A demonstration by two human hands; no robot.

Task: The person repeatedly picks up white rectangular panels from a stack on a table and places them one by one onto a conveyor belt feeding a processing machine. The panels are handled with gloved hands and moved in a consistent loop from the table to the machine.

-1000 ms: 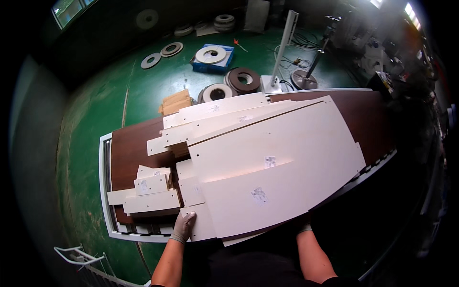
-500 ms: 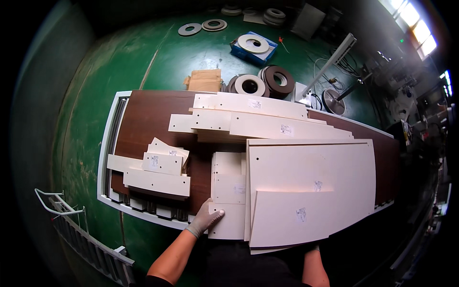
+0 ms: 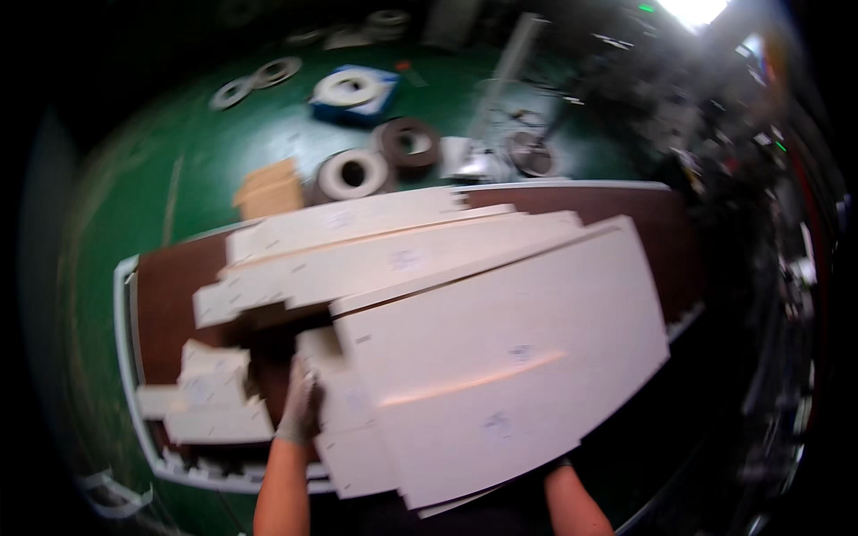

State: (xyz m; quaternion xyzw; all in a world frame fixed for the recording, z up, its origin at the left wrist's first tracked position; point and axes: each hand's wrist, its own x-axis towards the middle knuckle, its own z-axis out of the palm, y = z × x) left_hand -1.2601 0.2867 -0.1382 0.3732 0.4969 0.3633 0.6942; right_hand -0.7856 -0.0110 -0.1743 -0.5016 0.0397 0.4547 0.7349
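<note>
My gloved left hand (image 3: 300, 404) is against the left edge of a column of small white panels (image 3: 347, 393). Motion blur smears its fingers, so their grip does not show. To the right of that column lie large white panels (image 3: 483, 330) in a stack, with a printed label on the upper ones. My right hand (image 3: 563, 463) is at the near edge of this stack; its fingers are hidden beneath the panels, and only the wrist and forearm show plainly.
Long white panels (image 3: 357, 263) lie stacked at the table's far side. A smaller pile of panels (image 3: 214, 402) sits at the left on the brown tabletop (image 3: 174, 308). Beyond, on the green floor, are rolls of edging (image 3: 356, 174), a cardboard piece (image 3: 270, 188) and a blue box (image 3: 380, 94).
The view has swung and blurred, so the table appears tilted and shifted left. My left hand has moved farther up along the small panels' left edge. The right hand stays by the large stack.
</note>
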